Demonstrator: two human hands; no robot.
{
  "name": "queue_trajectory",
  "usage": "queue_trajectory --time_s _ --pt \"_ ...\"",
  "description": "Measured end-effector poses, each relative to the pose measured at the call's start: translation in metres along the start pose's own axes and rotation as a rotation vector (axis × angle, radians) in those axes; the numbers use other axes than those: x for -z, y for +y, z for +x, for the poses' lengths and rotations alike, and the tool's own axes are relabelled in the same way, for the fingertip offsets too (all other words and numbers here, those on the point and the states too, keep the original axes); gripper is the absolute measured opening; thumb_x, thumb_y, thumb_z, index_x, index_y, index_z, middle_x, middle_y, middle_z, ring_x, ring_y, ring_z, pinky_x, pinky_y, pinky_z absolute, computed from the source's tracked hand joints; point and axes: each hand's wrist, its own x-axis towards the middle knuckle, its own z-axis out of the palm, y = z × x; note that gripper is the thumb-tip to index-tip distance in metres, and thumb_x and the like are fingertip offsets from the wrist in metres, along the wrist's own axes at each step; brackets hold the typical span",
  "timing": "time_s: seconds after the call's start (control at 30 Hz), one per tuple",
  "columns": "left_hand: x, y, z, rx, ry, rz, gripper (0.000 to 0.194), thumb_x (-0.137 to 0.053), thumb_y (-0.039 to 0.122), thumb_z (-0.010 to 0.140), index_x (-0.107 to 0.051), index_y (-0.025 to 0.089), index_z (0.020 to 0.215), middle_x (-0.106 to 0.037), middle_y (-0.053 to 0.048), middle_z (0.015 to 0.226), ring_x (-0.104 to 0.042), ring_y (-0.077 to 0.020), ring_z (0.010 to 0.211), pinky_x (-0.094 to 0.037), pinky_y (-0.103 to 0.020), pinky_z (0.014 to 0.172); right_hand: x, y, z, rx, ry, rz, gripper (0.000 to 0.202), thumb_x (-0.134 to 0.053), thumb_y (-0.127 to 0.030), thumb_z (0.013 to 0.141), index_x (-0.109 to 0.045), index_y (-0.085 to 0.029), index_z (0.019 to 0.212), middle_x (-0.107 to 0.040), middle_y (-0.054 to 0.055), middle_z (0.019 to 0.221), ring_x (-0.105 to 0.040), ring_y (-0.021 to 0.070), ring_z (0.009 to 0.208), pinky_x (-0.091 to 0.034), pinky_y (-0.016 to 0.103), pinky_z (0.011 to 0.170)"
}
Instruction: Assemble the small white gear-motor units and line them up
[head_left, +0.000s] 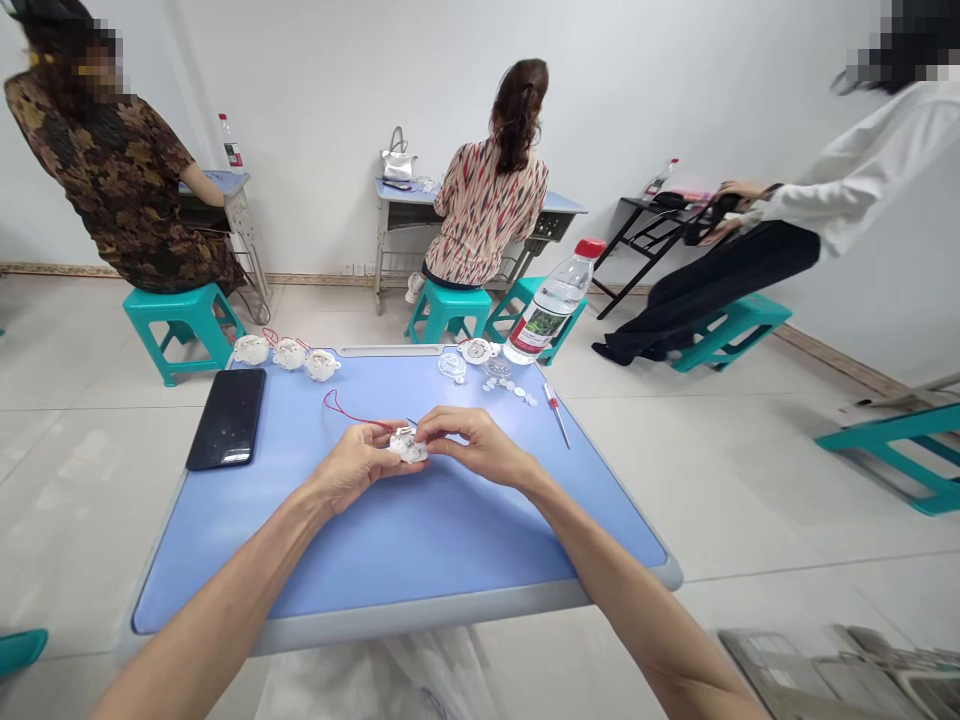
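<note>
A: Quick status on the hands?
B: L hand (pixel 364 462) is gripping a white round plastic part (pixel 409 447), held over approx. the middle of the pale blue rectangular desktop with a grey rim (pixel 390 550). R hand (pixel 472 440) has thumb + fingertips drawn together at the part's right side. Can't tell if they pinch the part or some small pc. on it.
A: Why that grip?
B: Prob. L steadies it from one side so R fingertips get at the upturned face. The thin red cord loop (pixel 341 407) trails off toward the desktop's far left, maybe to keep it out of R's way.
A: And the rest?
B: Three similar white round units with red cords (pixel 289 353) sit in a row at the desktop's far-left edge, prob. grouped to save room. Black rectangular phone (pixel 226 420) lies flat by its left edge, out of the work area. Small white plastic discs (pixel 519 391) are toward its far right, prob. w/in R's reach; ditto the slim red-and-white screwdriver (pixel 554 403) by its right edge. Clear plastic water bottle w/ red cap (pixel 551 305) stands upright at its far-right corner.
</note>
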Motion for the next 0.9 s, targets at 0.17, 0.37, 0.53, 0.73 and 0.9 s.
queue_trajectory --time_s 0.17,0.37,0.53,0.73,0.9 --pt "0.0003 0.0001 0.0000 0.003 -0.005 0.008 0.042 -0.072 -0.001 0.059 -0.065 0.008 0.099 -0.070 -0.014 0.102 -0.067 -0.0257 0.095 -0.050 -0.044 0.095 0.0001 0.0010 -0.0002 0.013 -0.004 -0.026 0.015 -0.058 -0.027 0.088 -0.070 -0.022 0.094 -0.065 0.005 0.093 -0.062 0.0167 0.083 -0.049 0.031 0.077" --pt "-0.0002 0.0024 -0.0007 -0.003 -0.015 0.013 0.040 -0.073 0.001 0.060 -0.066 0.009 0.099 -0.070 -0.012 0.101 -0.067 -0.0253 0.095 -0.049 -0.046 0.096 0.0008 0.0011 0.0007 0.035 0.003 -0.056 0.015 -0.058 -0.024 0.088 -0.071 -0.023 0.096 -0.065 0.005 0.094 -0.062 0.0165 0.084 -0.049 0.030 0.076" --pt "-0.0006 0.0032 0.0004 0.003 0.002 0.011 0.040 -0.071 -0.001 0.060 -0.065 0.008 0.098 -0.069 -0.012 0.102 -0.067 -0.0256 0.095 -0.050 -0.045 0.096 0.0012 0.0003 0.0013 0.045 0.004 -0.075 0.014 -0.059 -0.025 0.088 -0.071 -0.021 0.093 -0.066 0.005 0.094 -0.063 0.0162 0.084 -0.050 0.029 0.078" --pt "-0.0021 0.0052 -0.0012 0.017 -0.002 0.019 0.039 -0.069 -0.001 0.062 -0.064 0.008 0.100 -0.070 -0.012 0.101 -0.066 -0.0244 0.094 -0.050 -0.044 0.094 0.0023 -0.0027 0.0025 0.058 0.008 -0.094 0.014 -0.059 -0.025 0.088 -0.070 -0.020 0.093 -0.066 0.006 0.093 -0.062 0.0158 0.084 -0.050 0.029 0.078" --pt "-0.0016 0.0043 0.0000 0.005 0.004 0.010 0.039 -0.070 0.000 0.061 -0.065 0.008 0.098 -0.069 -0.013 0.103 -0.066 -0.0261 0.096 -0.050 -0.045 0.095 0.0029 -0.0009 0.0014 0.057 0.010 -0.078 0.013 -0.059 -0.023 0.088 -0.070 -0.020 0.093 -0.066 0.005 0.094 -0.062 0.0153 0.084 -0.049 0.029 0.078"
